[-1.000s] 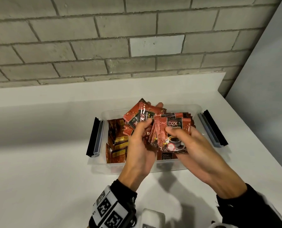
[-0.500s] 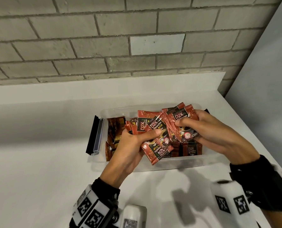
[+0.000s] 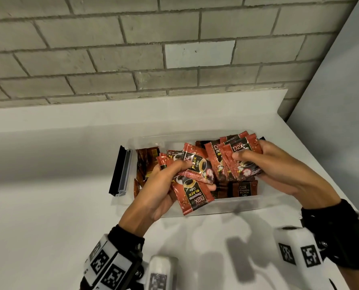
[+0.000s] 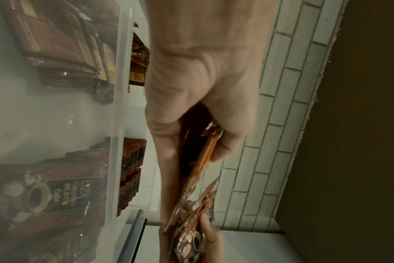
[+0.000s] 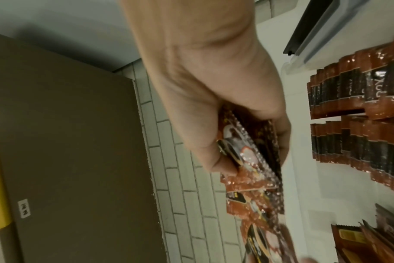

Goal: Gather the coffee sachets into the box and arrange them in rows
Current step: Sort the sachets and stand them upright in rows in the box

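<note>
A clear plastic box (image 3: 233, 205) with black side clips sits on the white counter, partly filled with red coffee sachets standing in rows (image 3: 242, 188). Above its front, my left hand (image 3: 164, 185) grips a loose fan of several sachets (image 3: 192, 186), thumb on top. My right hand (image 3: 266, 164) pinches another bunch of sachets (image 3: 235, 159) over the box's right half. In the left wrist view the left hand (image 4: 202, 99) clamps the sachets (image 4: 208, 147) edge-on beside the box wall (image 4: 117, 124). In the right wrist view the right hand (image 5: 214, 110) holds its bunch (image 5: 252, 160), with rows of sachets (image 5: 358, 115) in the box.
A grey brick wall (image 3: 132, 49) rises behind the counter and a plain wall (image 3: 341, 101) closes the right side. The box's left black clip (image 3: 120, 170) sticks out. White counter (image 3: 48, 206) lies left of and in front of the box.
The single bunch has been split between the hands. My right hand has drawn its share to the right, and my left hand keeps the rest, fanned lower over the box's front.
</note>
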### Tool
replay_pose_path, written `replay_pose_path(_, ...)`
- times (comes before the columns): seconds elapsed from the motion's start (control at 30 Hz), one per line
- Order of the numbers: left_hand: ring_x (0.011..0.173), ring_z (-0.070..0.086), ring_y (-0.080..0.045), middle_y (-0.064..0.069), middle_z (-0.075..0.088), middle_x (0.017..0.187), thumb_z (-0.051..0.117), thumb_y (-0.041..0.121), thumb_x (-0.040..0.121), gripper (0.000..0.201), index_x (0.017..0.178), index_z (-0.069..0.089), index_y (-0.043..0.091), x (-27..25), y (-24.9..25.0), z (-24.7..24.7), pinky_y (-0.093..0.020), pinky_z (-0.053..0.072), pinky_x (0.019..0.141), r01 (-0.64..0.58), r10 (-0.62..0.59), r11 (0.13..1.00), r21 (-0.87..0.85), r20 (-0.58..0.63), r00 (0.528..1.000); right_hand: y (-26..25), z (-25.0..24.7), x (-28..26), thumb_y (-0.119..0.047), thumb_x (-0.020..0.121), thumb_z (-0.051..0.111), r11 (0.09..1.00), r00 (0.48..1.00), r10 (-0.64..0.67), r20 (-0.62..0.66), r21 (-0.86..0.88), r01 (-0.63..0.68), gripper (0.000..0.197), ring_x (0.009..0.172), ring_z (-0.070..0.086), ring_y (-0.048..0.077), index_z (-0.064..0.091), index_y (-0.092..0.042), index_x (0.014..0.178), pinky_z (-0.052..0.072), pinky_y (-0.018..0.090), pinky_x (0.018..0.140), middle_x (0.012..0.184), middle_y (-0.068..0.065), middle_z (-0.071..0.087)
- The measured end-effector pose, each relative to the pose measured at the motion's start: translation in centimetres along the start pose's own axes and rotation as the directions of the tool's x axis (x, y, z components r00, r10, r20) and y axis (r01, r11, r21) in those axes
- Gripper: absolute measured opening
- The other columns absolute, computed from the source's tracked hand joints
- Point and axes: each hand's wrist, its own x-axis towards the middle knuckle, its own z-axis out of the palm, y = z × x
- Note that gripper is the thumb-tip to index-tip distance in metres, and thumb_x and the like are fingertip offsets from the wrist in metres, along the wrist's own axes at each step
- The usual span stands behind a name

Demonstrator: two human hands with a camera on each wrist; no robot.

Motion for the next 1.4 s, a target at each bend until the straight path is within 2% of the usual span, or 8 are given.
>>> replay_pose_path(0.17, 0.092, 0.068, -0.039, -0.023, 0.070, 0.103, 0.073, 0.007, 0.071, 0.043, 0.111, 0.061, -0.004, -0.1, 0.4, 0.1, -0.051, 0.054, 0.086, 0.022, -0.040, 0.992, 0.123, 0.142, 0.989, -1.4, -0.7, 0.5, -0.002, 0.087, 0.056, 0.994, 0.988, 0.005, 0.153, -0.105, 0.011, 0.016, 0.081, 0.068, 0.013, 0.063, -0.011, 0.099, 0.054, 0.020, 0.068, 0.086, 0.003, 0.072)
replay_pose_path(0.43, 0.096, 0.068, -0.031, -0.022, 0.068, 0.110, 0.070, 0.005, 0.069, 0.046, 0.114, 0.062, -0.004, 0.3, 0.4, 0.0, -0.041, 0.057, 0.083, 0.031, -0.072, 0.987, 0.156, 0.265, 0.962, -0.8, 0.1, 1.4, -0.002, 0.088, 0.057, 0.984, 0.967, 0.096, 0.238, -0.170, -0.056, 0.019, 0.091, 0.068, 0.019, 0.061, -0.001, 0.107, 0.053, 0.031, 0.082, 0.097, 0.009, 0.071)
replay_pose_path(0.6, 0.091, 0.071, -0.024, -0.017, 0.073, 0.099, 0.060, -0.010, 0.076, 0.032, 0.106, 0.063, 0.002, 0.2, 0.2, -0.3, -0.033, 0.059, 0.075, -0.088, 0.076, 0.995, 0.037, 0.236, 0.969, -0.1, -0.4, 1.3, -0.002, 0.086, 0.055, 0.991, 0.993, 0.065, 0.095, 0.112, -0.076, 0.017, 0.083, 0.067, 0.017, 0.064, -0.004, 0.101, 0.055, 0.026, 0.073, 0.090, 0.007, 0.071)
replay_pose_path(0.8, 0.110, 0.064, -0.017, -0.008, 0.070, 0.114, 0.060, 0.006, 0.084, 0.032, 0.116, 0.061, 0.012, 1.2, -0.5, 1.1, -0.031, 0.054, 0.089, -0.269, 0.278, 0.918, -0.291, -0.010, 0.961, 2.5, 2.6, -0.4, -0.007, 0.067, 0.063, 0.827, 0.986, 0.153, 0.073, 0.536, -0.168, 0.039, 0.076, 0.071, 0.020, 0.061, -0.003, 0.106, 0.059, 0.029, 0.066, 0.091, 0.014, 0.073)
replay_pose_path(0.97, 0.114, 0.061, -0.017, -0.006, 0.068, 0.117, 0.067, 0.016, 0.074, 0.041, 0.115, 0.065, 0.013, 1.3, -1.4, 2.1, -0.032, 0.048, 0.097, -0.223, 0.236, 0.909, -0.352, -0.007, 0.972, 3.6, 5.4, -0.4, -0.007, 0.082, 0.064, 0.856, 0.981, 0.191, -0.034, 0.494, -0.150, 0.033, 0.089, 0.070, 0.022, 0.059, -0.006, 0.115, 0.057, 0.031, 0.066, 0.098, 0.012, 0.073)
replay_pose_path(1.13, 0.113, 0.062, -0.017, -0.008, 0.066, 0.122, 0.070, 0.032, 0.068, 0.055, 0.119, 0.063, 0.011, 1.1, -1.4, 1.9, -0.031, 0.049, 0.093, -0.193, 0.201, 0.903, -0.384, -0.021, 0.979, 3.1, 4.6, 0.0, -0.012, 0.082, 0.067, 0.933, 0.971, 0.189, -0.149, 0.337, -0.129, 0.023, 0.110, 0.057, 0.022, 0.062, -0.013, 0.105, 0.029, 0.048, 0.109, 0.094, 0.001, 0.074)
replay_pose_path(1.23, 0.106, 0.066, -0.017, -0.007, 0.071, 0.110, 0.065, 0.034, 0.075, 0.036, 0.104, 0.067, 0.013, 0.8, -1.2, 1.6, -0.034, 0.048, 0.096, -0.176, 0.191, 0.884, -0.433, -0.009, 0.982, 1.9, 3.0, 0.0, -0.010, 0.084, 0.064, 0.967, 0.976, 0.160, -0.147, 0.220, -0.126, 0.024, 0.102, 0.062, 0.023, 0.059, -0.011, 0.107, 0.042, 0.044, 0.099, 0.099, 0.009, 0.071)
replay_pose_path(1.4, 0.102, 0.068, -0.026, -0.015, 0.069, 0.112, 0.073, 0.015, 0.076, 0.064, 0.134, 0.047, 0.005, 0.8, -1.5, 1.3, -0.039, 0.054, 0.083, -0.119, 0.109, 0.936, -0.330, -0.049, 0.993, 0.4, 1.4, 0.2, -0.005, 0.086, 0.061, 0.993, 0.993, 0.102, -0.055, 0.058, -0.098, 0.020, 0.084, 0.067, 0.015, 0.060, -0.014, 0.104, 0.050, 0.028, 0.075, 0.085, 0.000, 0.072)
